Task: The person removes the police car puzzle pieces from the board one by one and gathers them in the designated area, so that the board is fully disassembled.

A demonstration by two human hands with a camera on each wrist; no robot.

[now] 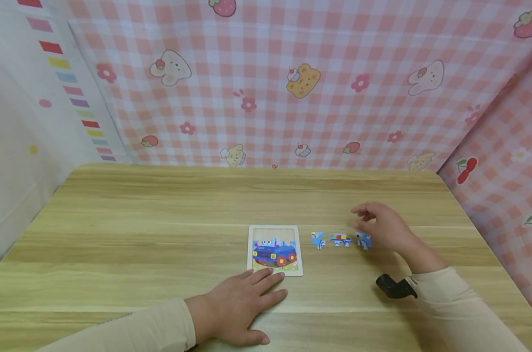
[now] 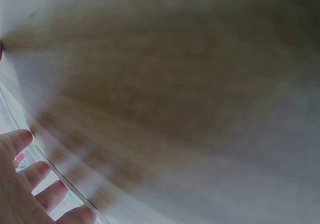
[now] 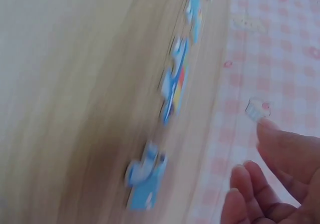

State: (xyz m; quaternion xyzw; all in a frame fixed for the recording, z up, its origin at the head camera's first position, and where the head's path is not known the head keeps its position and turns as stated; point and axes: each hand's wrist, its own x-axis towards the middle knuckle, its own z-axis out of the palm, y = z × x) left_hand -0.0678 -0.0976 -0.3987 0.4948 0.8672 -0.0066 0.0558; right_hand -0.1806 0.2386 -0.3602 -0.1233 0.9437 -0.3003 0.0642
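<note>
A square puzzle board (image 1: 300, 254) with a pale wooden border lies on the table, its picture of a blue car with red wheels partly filled in. Bare wood shows along the top of its inside. My left hand (image 1: 237, 305) rests palm down with spread fingers, its fingertips at the board's lower border. Right of the board lie three loose puzzle pieces in a row: a left one (image 1: 318, 240), a middle one (image 1: 340, 239) with red and yellow, and a right one (image 3: 147, 184). My right hand (image 1: 386, 227) hovers beside the right piece, fingers loosely bent, holding nothing.
The wood-grain table (image 1: 138, 234) reaches back to a pink checked cloth (image 1: 274, 117). Another checked cloth (image 1: 503, 186) hangs on the right, and a white curtain (image 1: 24, 161) on the left. A black strap-like part (image 1: 395, 287) sticks out at the right wrist.
</note>
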